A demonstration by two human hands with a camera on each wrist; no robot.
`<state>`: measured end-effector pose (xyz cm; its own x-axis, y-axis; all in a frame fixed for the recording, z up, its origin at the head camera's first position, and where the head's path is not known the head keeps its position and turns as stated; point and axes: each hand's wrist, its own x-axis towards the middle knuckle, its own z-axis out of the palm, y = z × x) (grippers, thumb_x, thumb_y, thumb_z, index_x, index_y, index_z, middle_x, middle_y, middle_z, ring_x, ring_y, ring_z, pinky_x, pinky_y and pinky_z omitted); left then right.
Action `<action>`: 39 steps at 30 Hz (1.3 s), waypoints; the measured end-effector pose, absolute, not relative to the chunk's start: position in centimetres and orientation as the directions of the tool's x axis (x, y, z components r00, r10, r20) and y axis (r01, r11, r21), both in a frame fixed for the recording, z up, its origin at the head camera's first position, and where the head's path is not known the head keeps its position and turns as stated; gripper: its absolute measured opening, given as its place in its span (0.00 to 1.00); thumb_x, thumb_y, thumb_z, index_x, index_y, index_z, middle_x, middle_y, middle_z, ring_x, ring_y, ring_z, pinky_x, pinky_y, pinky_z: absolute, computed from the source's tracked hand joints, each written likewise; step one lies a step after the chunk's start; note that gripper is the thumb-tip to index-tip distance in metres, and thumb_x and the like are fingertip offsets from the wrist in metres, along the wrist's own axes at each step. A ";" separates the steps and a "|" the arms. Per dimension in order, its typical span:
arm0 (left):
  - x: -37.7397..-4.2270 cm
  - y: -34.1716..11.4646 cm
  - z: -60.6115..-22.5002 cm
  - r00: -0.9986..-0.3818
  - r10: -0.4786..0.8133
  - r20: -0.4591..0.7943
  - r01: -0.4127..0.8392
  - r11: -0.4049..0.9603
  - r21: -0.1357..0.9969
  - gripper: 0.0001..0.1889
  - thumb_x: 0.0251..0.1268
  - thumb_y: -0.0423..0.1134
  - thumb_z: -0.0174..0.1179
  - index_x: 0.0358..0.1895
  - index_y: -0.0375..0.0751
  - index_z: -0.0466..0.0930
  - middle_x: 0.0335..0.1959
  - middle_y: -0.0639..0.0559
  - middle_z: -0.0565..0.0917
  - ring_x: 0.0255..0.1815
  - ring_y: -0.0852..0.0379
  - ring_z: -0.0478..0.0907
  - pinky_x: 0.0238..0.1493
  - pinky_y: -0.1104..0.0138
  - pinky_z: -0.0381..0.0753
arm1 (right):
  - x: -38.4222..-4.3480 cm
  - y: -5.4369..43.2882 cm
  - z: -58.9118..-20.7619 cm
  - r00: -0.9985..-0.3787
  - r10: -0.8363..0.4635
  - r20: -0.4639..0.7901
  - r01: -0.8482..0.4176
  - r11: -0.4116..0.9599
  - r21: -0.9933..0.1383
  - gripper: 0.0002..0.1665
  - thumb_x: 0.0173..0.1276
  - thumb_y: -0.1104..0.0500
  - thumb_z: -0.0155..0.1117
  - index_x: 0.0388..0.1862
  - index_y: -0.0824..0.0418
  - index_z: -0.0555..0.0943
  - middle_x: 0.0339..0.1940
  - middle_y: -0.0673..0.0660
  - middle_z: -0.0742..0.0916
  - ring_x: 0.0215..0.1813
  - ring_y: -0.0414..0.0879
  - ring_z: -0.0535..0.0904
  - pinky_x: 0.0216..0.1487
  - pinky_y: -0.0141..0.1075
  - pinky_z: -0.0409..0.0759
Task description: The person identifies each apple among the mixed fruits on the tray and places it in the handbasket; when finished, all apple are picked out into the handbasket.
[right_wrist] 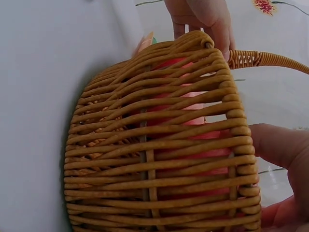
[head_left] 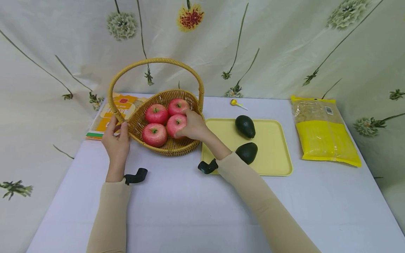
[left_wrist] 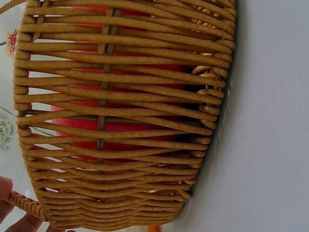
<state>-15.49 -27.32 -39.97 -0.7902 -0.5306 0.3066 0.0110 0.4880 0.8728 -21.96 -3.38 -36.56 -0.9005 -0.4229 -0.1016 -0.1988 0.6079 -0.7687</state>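
Note:
A wicker basket (head_left: pixel 172 151) with a tall arched handle stands at the back left of the table, with several red apples (head_left: pixel 154 135) inside. My left hand (head_left: pixel 117 142) grips the foot of the handle at the basket's left end; in the left wrist view only a few fingers (left_wrist: pixel 24 224) show beside the handle. Over the basket's right side reaches my right hand (head_left: pixel 194 126), fingers round the front right apple (head_left: pixel 175 125), which sits among the others. From the right wrist view, the woven wall (right_wrist: pixel 159 145) hides most of that apple and part of the hand.
Right of the basket lies a pale yellow tray (head_left: pixel 275 154) with two dark avocados (head_left: pixel 245 126). Behind it is a yellow-wrapped lollipop (head_left: pixel 235 103). A yellow and clear food bag (head_left: pixel 327 133) lies far right. An orange and white packet (head_left: pixel 98 123) lies partly behind the basket.

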 end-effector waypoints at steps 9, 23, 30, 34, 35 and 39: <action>-15.5 -27.4 -40.0 -0.789 -0.528 0.315 0.015 0.496 0.868 0.24 0.74 0.44 0.53 0.71 0.51 0.67 0.66 0.54 0.77 0.56 0.58 0.75 0.44 0.82 0.74 | -22.4 -4.2 -37.4 -0.911 -0.401 -0.099 -0.198 0.636 -0.746 0.52 0.48 0.57 0.79 0.71 0.65 0.66 0.64 0.59 0.79 0.64 0.51 0.74 0.64 0.41 0.74; -15.8 -27.1 -40.0 -0.798 -0.519 0.307 0.014 0.494 0.870 0.25 0.74 0.44 0.53 0.72 0.49 0.67 0.66 0.52 0.77 0.57 0.56 0.75 0.45 0.82 0.74 | -22.5 -4.5 -37.9 -0.906 -0.403 -0.129 -0.220 0.708 -0.671 0.50 0.51 0.56 0.78 0.70 0.66 0.65 0.61 0.62 0.76 0.63 0.51 0.69 0.62 0.42 0.74; -16.0 -27.1 -40.0 -0.802 -0.528 0.279 -0.018 0.489 0.872 0.25 0.74 0.46 0.52 0.72 0.56 0.66 0.66 0.54 0.76 0.57 0.57 0.74 0.45 0.80 0.76 | -22.0 -4.2 -37.6 -0.909 -0.404 -0.099 -0.230 0.687 -0.689 0.50 0.54 0.55 0.76 0.72 0.65 0.63 0.65 0.63 0.74 0.67 0.52 0.68 0.65 0.42 0.73; -16.1 -27.1 -40.1 -0.804 -0.523 0.283 -0.017 0.495 0.869 0.25 0.74 0.47 0.51 0.72 0.55 0.65 0.67 0.54 0.76 0.58 0.56 0.74 0.46 0.79 0.76 | -21.4 -3.8 -37.3 -0.912 -0.399 -0.093 -0.216 0.662 -0.718 0.50 0.55 0.54 0.76 0.73 0.63 0.63 0.68 0.62 0.72 0.68 0.52 0.67 0.66 0.44 0.72; -16.1 -27.1 -40.1 -0.805 -0.521 0.285 -0.014 0.496 0.868 0.25 0.74 0.47 0.51 0.72 0.55 0.65 0.67 0.54 0.76 0.58 0.56 0.75 0.46 0.79 0.75 | -21.2 -3.7 -37.1 -0.912 -0.399 -0.090 -0.216 0.657 -0.723 0.49 0.56 0.54 0.75 0.73 0.63 0.63 0.68 0.62 0.71 0.68 0.52 0.66 0.66 0.44 0.72; -16.0 -27.1 -39.9 -0.808 -0.514 0.289 -0.005 0.496 0.868 0.25 0.74 0.47 0.52 0.72 0.53 0.65 0.67 0.54 0.76 0.58 0.57 0.75 0.45 0.81 0.74 | -20.3 -3.0 -36.6 -0.909 -0.414 -0.050 -0.247 0.631 -0.736 0.47 0.59 0.54 0.73 0.74 0.62 0.63 0.69 0.61 0.70 0.70 0.52 0.65 0.67 0.46 0.71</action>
